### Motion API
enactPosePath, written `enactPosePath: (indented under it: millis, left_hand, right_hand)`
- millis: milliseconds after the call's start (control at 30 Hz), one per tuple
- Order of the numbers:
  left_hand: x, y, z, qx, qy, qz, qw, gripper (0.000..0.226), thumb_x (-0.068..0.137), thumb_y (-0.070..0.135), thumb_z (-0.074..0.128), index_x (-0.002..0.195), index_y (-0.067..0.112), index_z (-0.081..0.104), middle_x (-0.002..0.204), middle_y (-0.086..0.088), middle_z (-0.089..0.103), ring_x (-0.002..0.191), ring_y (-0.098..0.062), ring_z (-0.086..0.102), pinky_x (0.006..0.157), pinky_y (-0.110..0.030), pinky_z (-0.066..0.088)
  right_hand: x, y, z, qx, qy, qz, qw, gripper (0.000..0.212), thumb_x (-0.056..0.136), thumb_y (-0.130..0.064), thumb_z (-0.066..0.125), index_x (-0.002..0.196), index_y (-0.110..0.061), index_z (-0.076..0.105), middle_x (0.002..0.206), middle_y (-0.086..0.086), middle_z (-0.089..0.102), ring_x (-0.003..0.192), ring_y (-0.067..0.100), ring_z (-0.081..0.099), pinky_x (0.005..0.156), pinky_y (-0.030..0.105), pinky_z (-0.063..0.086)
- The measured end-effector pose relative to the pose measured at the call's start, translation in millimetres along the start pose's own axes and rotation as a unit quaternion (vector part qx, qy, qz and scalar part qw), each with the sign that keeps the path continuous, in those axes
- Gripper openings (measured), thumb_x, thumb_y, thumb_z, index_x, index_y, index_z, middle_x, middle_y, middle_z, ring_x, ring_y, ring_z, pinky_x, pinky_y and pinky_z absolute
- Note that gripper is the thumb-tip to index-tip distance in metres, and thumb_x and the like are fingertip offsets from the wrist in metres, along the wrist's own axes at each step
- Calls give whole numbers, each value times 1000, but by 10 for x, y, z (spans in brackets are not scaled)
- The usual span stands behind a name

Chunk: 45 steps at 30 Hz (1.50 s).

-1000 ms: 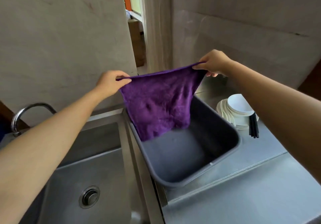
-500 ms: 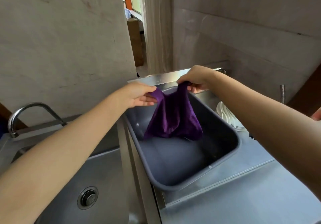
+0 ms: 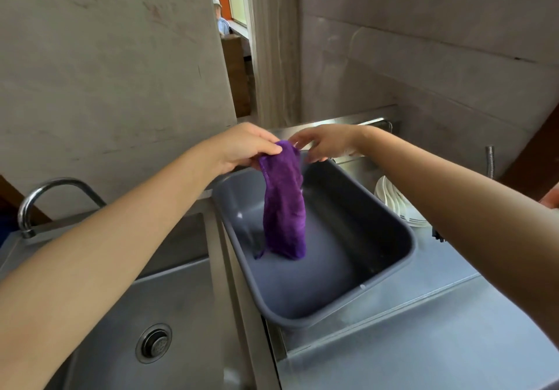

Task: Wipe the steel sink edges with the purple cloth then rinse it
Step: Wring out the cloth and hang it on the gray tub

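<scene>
So the purple cloth is bunched into a long folded strip, hanging above the grey plastic tub that sits right of the steel sink. The left hand has it pinched shut at the top. The right hand is right beside the top edge with fingers loosely spread; can't quite tell if it's touching the fabric. Looks to me like prep only: nothing's on the sink edges yet, and the tap isn't running, so wiping and rinsing are both left to do
</scene>
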State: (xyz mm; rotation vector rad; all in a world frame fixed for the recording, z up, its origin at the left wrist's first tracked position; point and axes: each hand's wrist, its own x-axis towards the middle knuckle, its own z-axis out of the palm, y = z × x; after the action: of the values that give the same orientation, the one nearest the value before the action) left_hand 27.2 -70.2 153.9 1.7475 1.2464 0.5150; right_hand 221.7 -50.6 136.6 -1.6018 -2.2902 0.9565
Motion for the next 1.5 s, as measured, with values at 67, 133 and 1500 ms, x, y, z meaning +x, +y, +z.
enactPosePath:
  millis: [67,133,1500]
  left_hand:
    - [0,81,-70,29,6,23,999,17,88,10,57,102,10,68,92,-5,66,87,-16,61,74,-24,50]
    - [12,112,-185,76,26,36,996,20,89,11,57,106,9,67,94,-6,66,89,-17,61,79,-27,51]
    - [878,-1655,790,418,-8,-201,886,32,85,10,51,116,10,61,125,-12,59,112,-31,57,88,-36,49]
  right_hand:
    - [40,64,82,0,7,-15,1000,29,86,-11,62,115,-16,58,95,-4,60,81,10,53,79,32,46]
    - [40,81,64,18,45,-15,999,14,86,-15,64,100,-12,60,81,-2,59,71,9,56,75,30,49]
    - [1074,1209,1559,-70,45,220,972,53,79,-27,71,120,-2,49,126,18,55,114,35,54,90,36,45]
